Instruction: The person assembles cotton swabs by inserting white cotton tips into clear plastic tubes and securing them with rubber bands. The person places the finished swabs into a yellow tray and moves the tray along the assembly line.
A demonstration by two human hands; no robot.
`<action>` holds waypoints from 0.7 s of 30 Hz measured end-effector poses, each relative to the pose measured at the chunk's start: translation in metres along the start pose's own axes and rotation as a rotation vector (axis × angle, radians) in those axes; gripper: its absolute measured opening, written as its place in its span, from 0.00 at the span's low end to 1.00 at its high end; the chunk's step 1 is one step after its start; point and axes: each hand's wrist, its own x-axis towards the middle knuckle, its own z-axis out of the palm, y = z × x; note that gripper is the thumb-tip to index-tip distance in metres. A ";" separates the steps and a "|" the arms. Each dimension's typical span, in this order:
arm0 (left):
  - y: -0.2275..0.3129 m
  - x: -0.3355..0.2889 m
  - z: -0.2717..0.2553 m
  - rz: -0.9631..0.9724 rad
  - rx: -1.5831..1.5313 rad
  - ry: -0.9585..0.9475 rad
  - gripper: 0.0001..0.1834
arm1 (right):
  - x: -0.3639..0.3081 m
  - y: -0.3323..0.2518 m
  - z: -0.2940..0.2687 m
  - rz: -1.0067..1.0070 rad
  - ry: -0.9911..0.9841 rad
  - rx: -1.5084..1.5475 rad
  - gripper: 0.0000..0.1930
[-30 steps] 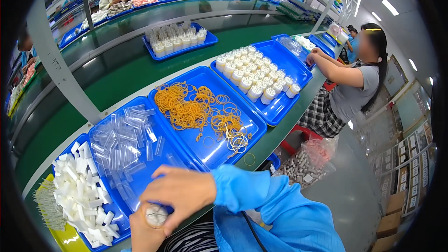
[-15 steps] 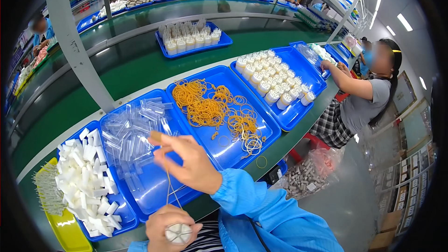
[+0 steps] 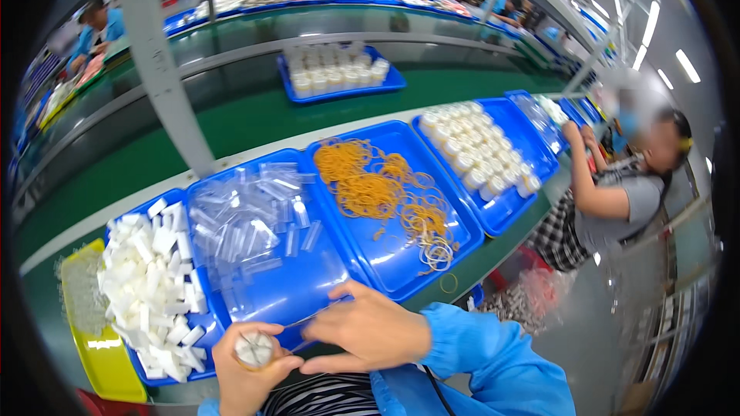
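In my left hand [image 3: 245, 385] is a round bundle [image 3: 254, 348], its pale end facing up and divided into wedges like a pie. The fingers wrap around its side. My right hand [image 3: 374, 330] is just right of it, back upward, with a rubber band [image 3: 317, 314] stretched between its fingers and the bundle. Motion blurs these fingers a little. Beyond the hands, a blue tray [image 3: 324, 262] holds clear plastic pieces [image 3: 247, 212]. Right of that, loose orange rubber bands [image 3: 358, 185] lie heaped in another blue tray [image 3: 385, 262].
White blocks [image 3: 150, 285] fill a blue tray at left, beside a yellow tray [image 3: 108, 366] of clear pieces. Finished-looking bundles [image 3: 478, 146] stand in rows at right; more fill a tray [image 3: 347, 96] across the green surface. A co-worker [image 3: 617, 200] sits at right.
My right hand has come down from above the clear pieces to beside the bundle, bringing the stretched band lower. My left hand has shifted slightly up and left; the whole view has tilted.
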 end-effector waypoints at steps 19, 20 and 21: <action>-0.002 0.006 0.022 0.302 0.714 0.227 0.57 | 0.019 0.003 0.037 -0.009 0.425 0.342 0.40; -0.008 0.008 0.023 0.358 0.792 0.218 0.55 | 0.018 0.006 0.042 -0.041 0.460 0.229 0.37; -0.011 0.010 0.023 0.421 0.864 0.220 0.53 | 0.020 0.007 0.045 -0.082 0.489 0.105 0.35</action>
